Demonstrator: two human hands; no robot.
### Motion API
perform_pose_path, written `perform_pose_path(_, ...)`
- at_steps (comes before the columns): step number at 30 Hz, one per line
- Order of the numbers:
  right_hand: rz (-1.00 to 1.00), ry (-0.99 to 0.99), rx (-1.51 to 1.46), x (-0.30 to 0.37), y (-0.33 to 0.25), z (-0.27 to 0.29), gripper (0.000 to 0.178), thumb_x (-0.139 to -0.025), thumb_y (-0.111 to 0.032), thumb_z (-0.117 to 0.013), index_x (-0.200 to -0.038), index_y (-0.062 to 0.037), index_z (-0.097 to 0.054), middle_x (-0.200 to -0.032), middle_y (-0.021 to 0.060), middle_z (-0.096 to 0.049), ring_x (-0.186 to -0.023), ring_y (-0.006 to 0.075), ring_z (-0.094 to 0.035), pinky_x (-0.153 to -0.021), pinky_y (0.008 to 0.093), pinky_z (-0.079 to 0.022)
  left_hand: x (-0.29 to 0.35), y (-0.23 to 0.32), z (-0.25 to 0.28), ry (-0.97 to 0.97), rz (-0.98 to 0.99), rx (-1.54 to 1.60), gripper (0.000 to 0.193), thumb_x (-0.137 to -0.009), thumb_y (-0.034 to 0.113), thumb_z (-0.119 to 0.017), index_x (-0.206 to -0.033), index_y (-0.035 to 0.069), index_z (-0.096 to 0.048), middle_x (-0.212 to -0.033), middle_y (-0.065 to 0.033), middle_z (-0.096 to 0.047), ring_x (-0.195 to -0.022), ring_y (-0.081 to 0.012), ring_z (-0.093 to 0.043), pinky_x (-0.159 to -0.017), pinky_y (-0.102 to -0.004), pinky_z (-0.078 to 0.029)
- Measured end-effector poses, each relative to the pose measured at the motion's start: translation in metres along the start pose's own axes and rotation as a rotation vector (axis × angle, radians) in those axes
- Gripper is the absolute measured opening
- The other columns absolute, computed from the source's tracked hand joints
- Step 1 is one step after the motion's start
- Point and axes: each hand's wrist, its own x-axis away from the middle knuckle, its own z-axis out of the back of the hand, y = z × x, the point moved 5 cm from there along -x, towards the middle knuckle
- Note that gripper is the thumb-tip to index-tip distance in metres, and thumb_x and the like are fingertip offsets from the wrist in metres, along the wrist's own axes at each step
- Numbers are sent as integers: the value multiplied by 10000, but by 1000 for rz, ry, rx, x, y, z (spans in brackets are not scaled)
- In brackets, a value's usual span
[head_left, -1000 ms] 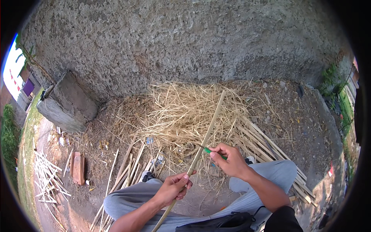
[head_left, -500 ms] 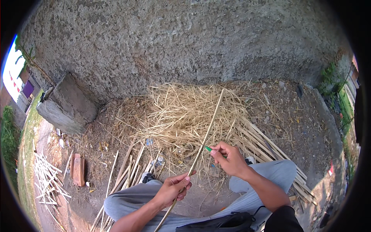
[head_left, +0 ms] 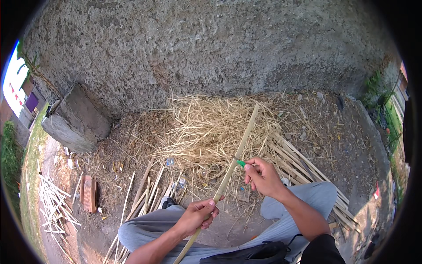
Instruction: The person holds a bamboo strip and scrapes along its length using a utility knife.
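Observation:
My left hand (head_left: 198,216) is closed around the lower part of a long, pale bamboo strip (head_left: 247,131), which slants up and to the right, its far end over the shavings. In my right hand (head_left: 263,178) is a small knife (head_left: 241,163) with a green handle, pinched between thumb and fingers. Its short dark blade lies against the strip, well above my left hand. The strip's broad face shows. Beyond it spreads a heap of thin, straw-coloured shavings (head_left: 206,121).
Bamboo strips (head_left: 303,160) lie beside my right leg, and more (head_left: 143,193) near my left. Several short pale sticks (head_left: 55,204) are piled at the far left, near a reddish-brown ridged block (head_left: 89,194). Behind stand a rough grey wall (head_left: 198,48) and a concrete block (head_left: 79,119).
The strip has turned, so its broad face shows instead of its narrow edge. My right hand and the knife have moved slightly up and to the right; my left hand stays in place.

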Motion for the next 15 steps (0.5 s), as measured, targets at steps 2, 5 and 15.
perform_pose_path(2,2,3,1,-1,1,1,216,-1040,-206,-508,-1093,-4,-564,-710,49,-627,-496,66,-526,-458,227,-422,0,-1,0,-4,0,7,421,-1078,281,-419,-1426,49,-475,-779,-13,-521,-470,-59,-381,-445,-224,-354)
perform_pose_path(5,2,6,-17,-2,2,1,219,-1040,-208,-509,-1090,-1,-562,-713,50,-627,-494,66,-524,-455,228,-421,1,1,-1,-3,-2,8,415,-1077,279,-421,-1417,49,-483,-772,-13,-521,-469,-61,-382,-445,-224,-354)
perform_pose_path(15,55,108,-35,-8,2,20,261,-1010,-211,-563,-1138,15,-591,-712,53,-641,-526,68,-527,-471,251,-435,2,2,0,8,-20,-30,429,-1079,283,-419,-1423,33,-475,-790,-10,-530,-485,-54,-376,-456,-222,-358)
